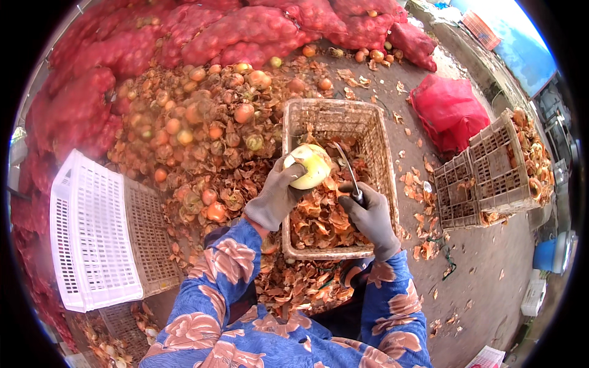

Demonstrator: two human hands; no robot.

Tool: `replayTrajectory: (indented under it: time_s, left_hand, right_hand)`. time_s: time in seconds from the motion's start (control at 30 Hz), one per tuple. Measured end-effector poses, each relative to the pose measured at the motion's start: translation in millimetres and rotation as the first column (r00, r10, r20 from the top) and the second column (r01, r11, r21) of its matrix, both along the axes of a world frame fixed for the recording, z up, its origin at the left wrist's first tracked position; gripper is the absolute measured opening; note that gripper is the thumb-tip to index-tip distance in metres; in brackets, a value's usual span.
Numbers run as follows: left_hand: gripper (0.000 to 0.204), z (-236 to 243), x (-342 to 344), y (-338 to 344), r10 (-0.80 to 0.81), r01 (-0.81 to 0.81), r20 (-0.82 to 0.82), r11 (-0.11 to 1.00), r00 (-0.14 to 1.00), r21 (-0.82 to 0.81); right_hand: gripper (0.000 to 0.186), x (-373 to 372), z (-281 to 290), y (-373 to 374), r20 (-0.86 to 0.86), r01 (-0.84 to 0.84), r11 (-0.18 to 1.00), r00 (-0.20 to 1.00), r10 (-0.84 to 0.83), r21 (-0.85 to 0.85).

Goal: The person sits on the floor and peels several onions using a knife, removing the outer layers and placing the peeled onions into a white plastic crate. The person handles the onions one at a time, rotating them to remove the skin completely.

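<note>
Grey-gloved left hand (276,199) grips a peeled pale-yellow onion (308,165) above the beige plastic crate (380,153) of onion skins (319,214). Right hand (370,218) is clenched on a knife (347,168), blade tip near the onion. Unpeeled onions (202,122) are heaped left of crate.

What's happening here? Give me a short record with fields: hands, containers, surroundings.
left hand: gloved left hand holds a peeled onion
right hand: gloved right hand grips a knife beside the onion
below hands: basket with peels
left side: onion pile, white crate
back: red sacks
right side: crates
</note>
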State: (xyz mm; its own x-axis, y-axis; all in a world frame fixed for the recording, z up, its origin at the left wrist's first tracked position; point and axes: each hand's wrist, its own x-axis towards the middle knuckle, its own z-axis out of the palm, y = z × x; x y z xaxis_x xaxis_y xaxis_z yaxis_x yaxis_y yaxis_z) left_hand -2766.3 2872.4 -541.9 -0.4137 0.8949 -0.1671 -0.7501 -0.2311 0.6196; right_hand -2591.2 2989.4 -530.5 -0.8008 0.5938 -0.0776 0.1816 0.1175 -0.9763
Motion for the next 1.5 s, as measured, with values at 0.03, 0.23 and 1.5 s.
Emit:
replayTrajectory:
  time_s: [0.03, 0.23, 1.5]
  left_hand:
    - [0.057, -3.1, 2.9, 0.7, 0.001, -0.001, -0.013, 1.0, 1.0, 0.005]
    - [0.062, -14.9, 16.3, -0.5, -0.071, 0.057, -0.155, 0.994, 0.985, -0.093]
    - [0.066, -8.2, 1.4, -11.2, -0.08, 0.089, 0.094, 0.99, 0.992, -0.105]
  right_hand:
    - [0.028, -7.2, 0.0, -4.0, -0.026, 0.036, 0.997, 0.999, -0.034, 0.072]
    - [0.036, -22.0, -1.0, -2.0, -0.036, 0.121, 0.984, 0.992, -0.117, 0.128]
    - [0.043, 8.9, -9.8, 46.0, -0.062, 0.342, 0.844, 0.935, -0.348, 0.414]
